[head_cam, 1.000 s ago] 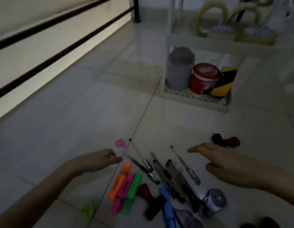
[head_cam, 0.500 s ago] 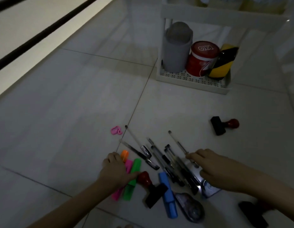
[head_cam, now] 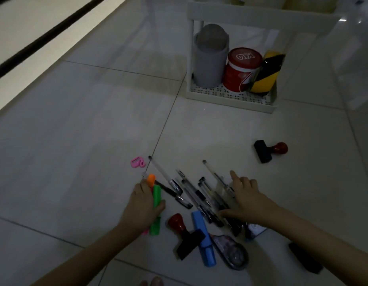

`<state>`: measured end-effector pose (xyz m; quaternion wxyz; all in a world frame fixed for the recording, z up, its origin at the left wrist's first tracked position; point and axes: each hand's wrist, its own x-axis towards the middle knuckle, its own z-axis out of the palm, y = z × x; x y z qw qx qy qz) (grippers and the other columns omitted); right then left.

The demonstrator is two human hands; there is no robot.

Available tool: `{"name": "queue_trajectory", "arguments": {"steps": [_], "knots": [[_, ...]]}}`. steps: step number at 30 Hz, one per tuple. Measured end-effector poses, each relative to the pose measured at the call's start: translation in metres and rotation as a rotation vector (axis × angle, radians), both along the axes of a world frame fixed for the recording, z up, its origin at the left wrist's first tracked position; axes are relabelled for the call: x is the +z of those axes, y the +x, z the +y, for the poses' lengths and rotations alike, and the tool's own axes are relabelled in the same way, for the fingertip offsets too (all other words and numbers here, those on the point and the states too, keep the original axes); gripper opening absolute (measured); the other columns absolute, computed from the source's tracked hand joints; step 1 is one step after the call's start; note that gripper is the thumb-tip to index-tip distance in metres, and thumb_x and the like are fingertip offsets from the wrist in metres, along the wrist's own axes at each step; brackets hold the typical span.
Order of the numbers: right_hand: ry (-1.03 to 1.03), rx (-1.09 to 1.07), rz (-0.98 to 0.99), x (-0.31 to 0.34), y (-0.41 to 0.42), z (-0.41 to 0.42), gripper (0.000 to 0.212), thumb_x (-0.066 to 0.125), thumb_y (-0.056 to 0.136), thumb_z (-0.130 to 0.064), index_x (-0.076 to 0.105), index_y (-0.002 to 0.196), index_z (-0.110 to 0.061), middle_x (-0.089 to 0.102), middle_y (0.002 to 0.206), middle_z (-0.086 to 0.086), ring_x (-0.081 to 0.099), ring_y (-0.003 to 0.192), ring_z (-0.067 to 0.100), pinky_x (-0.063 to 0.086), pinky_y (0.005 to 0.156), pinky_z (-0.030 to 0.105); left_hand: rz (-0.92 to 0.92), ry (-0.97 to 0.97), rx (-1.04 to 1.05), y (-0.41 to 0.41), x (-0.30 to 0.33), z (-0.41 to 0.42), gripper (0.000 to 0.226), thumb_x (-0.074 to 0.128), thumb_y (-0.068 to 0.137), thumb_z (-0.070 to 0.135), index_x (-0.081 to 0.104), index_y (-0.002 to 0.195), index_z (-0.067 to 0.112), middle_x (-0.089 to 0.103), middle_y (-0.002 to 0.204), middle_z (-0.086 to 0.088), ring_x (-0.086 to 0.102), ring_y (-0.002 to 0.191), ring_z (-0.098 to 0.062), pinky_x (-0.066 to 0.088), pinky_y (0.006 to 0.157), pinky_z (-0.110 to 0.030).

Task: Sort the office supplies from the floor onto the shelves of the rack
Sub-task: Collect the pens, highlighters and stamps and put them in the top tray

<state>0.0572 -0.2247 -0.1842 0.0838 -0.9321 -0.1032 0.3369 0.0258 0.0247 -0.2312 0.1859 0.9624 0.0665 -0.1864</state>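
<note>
Against the frame half a second before, I noted the left hand (head_cam: 145,205) had curled round the highlighters: the green highlighter (head_cam: 156,207) was pinched between thumb and fingers, the orange highlighter (head_cam: 151,180) poked out past the fingertips, and a sliver of pink showed under the wrist. The right hand (head_cam: 246,200) had slid further over the pens (head_cam: 201,196), palm down, fingers spread and closed on nothing, the forefinger pointing away from me and the thumb lying across the pens' near ends. The pile lay between and just under both hands: a blue highlighter (head_cam: 204,238) and a red-handled stamp (head_cam: 184,232) near my side, a correction tape dispenser (head_cam: 233,252) beside them. A second stamp (head_cam: 268,150) lay well apart to the right, and a pink clip (head_cam: 137,162) sat just beyond the left hand. The floor (head_cam: 76,141) was pale tile with dark grout lines, dimly lit. The white rack (head_cam: 230,100) stood further off, its bottom shelf holding a grey container (head_cam: 209,58), a red tin (head_cam: 240,71) and a yellow-and-black tape roll (head_cam: 266,73), side by side and touching.
</note>
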Motion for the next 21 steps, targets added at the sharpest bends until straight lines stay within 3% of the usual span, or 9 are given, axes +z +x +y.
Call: {"name": "queue_trajectory", "arguments": {"steps": [3,6,12,14,16,17,19,20,21], "knots": [[0.019,0.004,-0.051,-0.017,0.003,0.015,0.122,0.058,0.074,-0.068,-0.019,0.147,-0.007,0.020,0.144,0.013,0.020,0.132,0.031,0.037,0.104,0.041,0.075,0.087,-0.008,0.009,0.004,-0.005,0.087,0.047,0.092,0.043,0.001,0.145,-0.007,0.031,0.139,-0.021,0.044,0.124,-0.030,0.038,0.100,-0.030],[0.006,0.000,-0.122,-0.031,-0.001,0.032,0.122,0.056,0.070,-0.073,-0.013,0.148,-0.010,0.021,0.140,0.012,0.023,0.129,0.029,0.036,0.101,0.040,0.096,0.124,-0.014,0.014,0.005,-0.010,0.086,0.043,0.094,0.045,-0.001,0.144,-0.008,0.029,0.142,-0.023,0.046,0.124,-0.031,0.041,0.095,-0.030],[0.020,-0.098,-0.157,-0.042,0.001,0.041,0.106,0.057,0.078,-0.062,0.000,0.148,-0.007,0.023,0.138,0.014,0.025,0.127,0.030,0.039,0.098,0.041,0.201,0.078,0.062,0.017,0.008,-0.012,0.088,0.041,0.093,0.049,-0.004,0.145,-0.006,0.024,0.149,-0.024,0.040,0.131,-0.033,0.039,0.101,-0.037],[0.034,-0.114,-0.151,-0.043,0.000,0.042,0.098,0.059,0.081,-0.052,0.004,0.147,-0.005,0.026,0.137,0.014,0.027,0.127,0.029,0.040,0.096,0.040,0.099,0.279,-0.007,0.016,0.010,-0.010,0.094,0.043,0.089,0.057,0.008,0.144,-0.011,0.034,0.143,-0.027,0.045,0.125,-0.035,0.044,0.095,-0.039],[0.036,-0.117,-0.160,-0.047,-0.002,0.043,0.089,0.061,0.083,-0.041,0.011,0.145,-0.001,0.031,0.133,0.015,0.031,0.124,0.029,0.043,0.093,0.037,0.024,0.415,-0.160,0.022,0.017,-0.008,0.106,0.067,0.068,0.063,0.038,0.133,-0.015,0.058,0.115,-0.030,0.060,0.098,-0.039,0.053,0.072,-0.041],[0.019,-0.101,-0.222,-0.051,-0.001,0.042,0.085,0.064,0.081,-0.034,0.019,0.143,0.004,0.036,0.128,0.017,0.038,0.119,0.030,0.047,0.087,0.036,-0.066,0.445,-0.215,0.025,0.014,-0.008,0.109,0.074,0.059,0.062,0.042,0.131,-0.013,0.059,0.111,-0.031,0.061,0.097,-0.041,0.054,0.070,-0.044],[-0.018,-0.086,-0.327,-0.057,0.001,0.039,0.072,0.069,0.075,-0.021,0.038,0.133,0.010,0.048,0.117,0.019,0.050,0.108,0.031,0.053,0.075,0.032,-0.049,0.426,-0.323,0.030,0.011,-0.009,0.108,0.066,0.073,0.057,0.016,0.146,-0.006,0.035,0.142,-0.030,0.037,0.131,-0.042,0.040,0.101,-0.049],[-0.011,-0.090,-0.315,-0.057,0.002,0.038,0.063,0.063,0.080,-0.016,0.037,0.132,0.008,0.047,0.119,0.018,0.049,0.109,0.030,0.052,0.077,0.031,-0.034,0.417,-0.397,0.033,0.007,-0.009,0.104,0.060,0.080,0.053,0.002,0.148,-0.001,0.018,0.152,-0.026,0.020,0.141,-0.039,0.026,0.113,-0.047],[0.005,-0.089,-0.295,-0.058,0.003,0.037,0.053,0.052,0.087,-0.013,0.033,0.134,0.004,0.043,0.124,0.016,0.045,0.114,0.028,0.049,0.083,0.030,-0.049,0.393,-0.467,0.037,0.006,-0.009,0.105,0.063,0.078,0.052,0.004,0.148,0.000,0.016,0.153,-0.025,0.017,0.143,-0.038,0.022,0.115,-0.046]]}}
